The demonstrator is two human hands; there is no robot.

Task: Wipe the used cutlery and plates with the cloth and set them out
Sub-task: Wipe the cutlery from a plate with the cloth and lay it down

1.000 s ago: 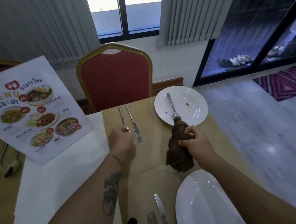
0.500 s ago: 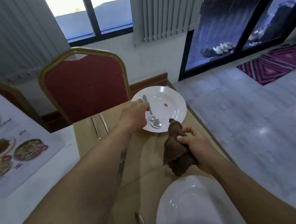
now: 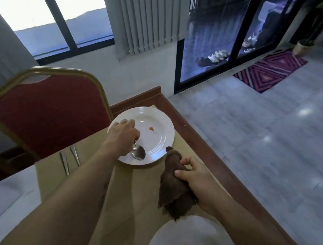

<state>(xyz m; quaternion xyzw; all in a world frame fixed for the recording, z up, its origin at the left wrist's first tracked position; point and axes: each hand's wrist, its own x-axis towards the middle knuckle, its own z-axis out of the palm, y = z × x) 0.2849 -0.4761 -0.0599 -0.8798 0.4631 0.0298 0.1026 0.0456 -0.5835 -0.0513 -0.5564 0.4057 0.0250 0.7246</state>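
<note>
While the left hand reaches over the near-left rim of the far white plate, its fingers are curled around the handle of a spoon; the handle is mostly hidden under the hand, only a short bit of neck shows. Spoon bowl sits on the plate's near edge, hollow side up. Plate has a small orange-red sauce spot plus a few tiny specks near the centre, so not wiped yet.

Right hand is clenched on a bunched brown cloth, thumb and fingers wrapped around its middle. Cloth's narrow upper end points at the plate and ends just beside its near rim; can't tell if it touches. Frayed lower end hangs over the top edge of a second white plate at the bottom of the frame, which looks clean.

Both plates sit on a tan table runner on a wooden table; white tablecloth to the left. Two more pieces of cutlery lie side by side on the runner left of the far plate: a knife and another piece, type unclear as its end is hidden by the forearm.

Red upholstered chair with gold frame behind the table. Beyond it: window, vertical blinds, glass door, striped mat on a tiled floor.
</note>
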